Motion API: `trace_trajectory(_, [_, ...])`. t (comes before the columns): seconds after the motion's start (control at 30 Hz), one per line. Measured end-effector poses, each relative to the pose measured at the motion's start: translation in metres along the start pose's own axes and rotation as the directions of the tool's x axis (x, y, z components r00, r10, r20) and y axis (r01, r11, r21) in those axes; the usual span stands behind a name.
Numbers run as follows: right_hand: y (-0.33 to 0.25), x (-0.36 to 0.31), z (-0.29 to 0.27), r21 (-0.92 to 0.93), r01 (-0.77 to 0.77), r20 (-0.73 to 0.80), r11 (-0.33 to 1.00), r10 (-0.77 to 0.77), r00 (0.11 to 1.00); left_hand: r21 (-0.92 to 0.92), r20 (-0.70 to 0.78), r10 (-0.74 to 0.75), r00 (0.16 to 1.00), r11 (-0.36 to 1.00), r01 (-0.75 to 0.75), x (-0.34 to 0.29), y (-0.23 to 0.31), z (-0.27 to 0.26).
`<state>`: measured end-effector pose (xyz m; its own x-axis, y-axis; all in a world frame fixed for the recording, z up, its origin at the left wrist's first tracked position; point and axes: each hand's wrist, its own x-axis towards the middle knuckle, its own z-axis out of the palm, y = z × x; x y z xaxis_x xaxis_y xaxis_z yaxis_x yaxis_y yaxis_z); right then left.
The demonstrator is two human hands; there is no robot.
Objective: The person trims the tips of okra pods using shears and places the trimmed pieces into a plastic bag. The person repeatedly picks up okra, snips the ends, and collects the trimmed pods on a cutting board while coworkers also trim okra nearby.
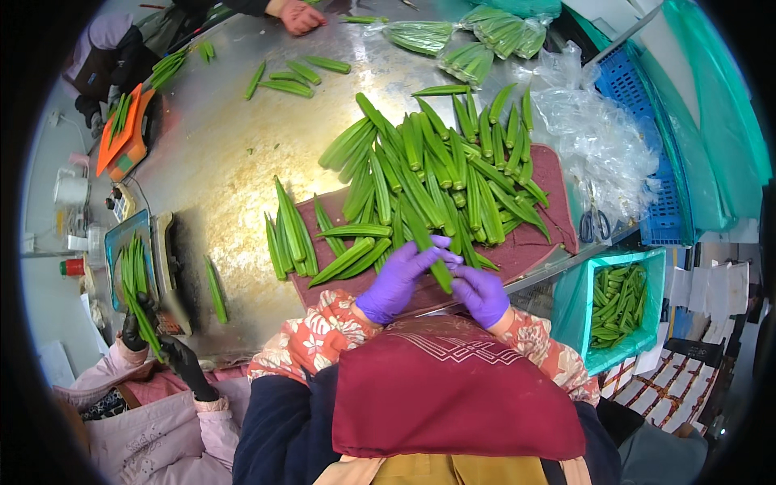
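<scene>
A single long green okra pod is between my two purple-gloved hands, low in front of me. My left hand grips it with thumb and fingers from the left. The fingers of my right hand are closed at its near end; some fingertips are hidden. Just beyond lies a big loose heap of okra, on a dark red cloth spread over the metal table. Left of the heap, several pods lie side by side in a small row.
Bagged okra and clear plastic bags lie at the far right, near scissors. A green-lined crate holds more okra. On the left, a co-worker's black-gloved hands hold okra beside a scale. Another hand rests at the far edge.
</scene>
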<state>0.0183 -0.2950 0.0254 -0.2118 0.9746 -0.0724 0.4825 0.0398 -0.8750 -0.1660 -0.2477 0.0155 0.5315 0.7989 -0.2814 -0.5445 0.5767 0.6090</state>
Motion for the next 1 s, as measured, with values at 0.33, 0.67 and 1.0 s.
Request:
trace_trajectory(0.33, [0.041, 0.073, -0.019, -0.688, -0.067, -0.256, 0.723, -0.156, 0.954, -0.082, -0.034, -0.065, 0.997, 0.995, 0.062, -0.001, 0.002, -0.005])
trace_trajectory(0.67, [0.047, -0.002, -0.068, 0.911, -0.198, 0.038, 0.363, 0.403, 0.914, -0.095, 0.042, -0.131, 0.99, 0.986, 0.135, -0.004, -0.001, 0.0])
trace_trajectory(1.0, [0.001, 0.005, -0.019, 0.713, -0.21, -0.025, 0.669, 0.324, 0.946, -0.067, -0.048, -0.045, 0.998, 0.997, 0.041, -0.002, -0.002, 0.006])
